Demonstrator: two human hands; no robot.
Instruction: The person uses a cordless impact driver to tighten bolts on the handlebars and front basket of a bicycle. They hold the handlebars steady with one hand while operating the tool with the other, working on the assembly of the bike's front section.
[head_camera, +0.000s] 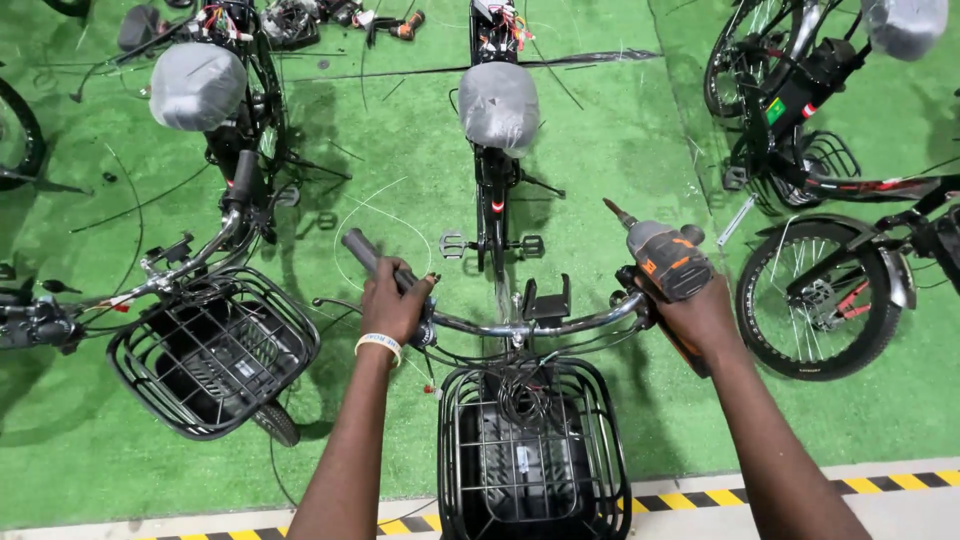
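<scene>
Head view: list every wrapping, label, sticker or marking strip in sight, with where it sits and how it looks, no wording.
Seat wraps: grey plastic over the saddles, centre and left.
Wristband: white band with print, on the left hand gripping the handlebar.
Sticker: small green patch on the right bike's frame.
Floor tape: yellow and black stripes along the mat's near edge.
Tag: small white label inside the front basket.

Green turf floor (600, 150), yellow-black hazard stripe (800, 490) along pale edge.

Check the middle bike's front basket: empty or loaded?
Nearly empty: the front basket holds only a coil of black cables near its top; bare mesh floor shows below.
</scene>
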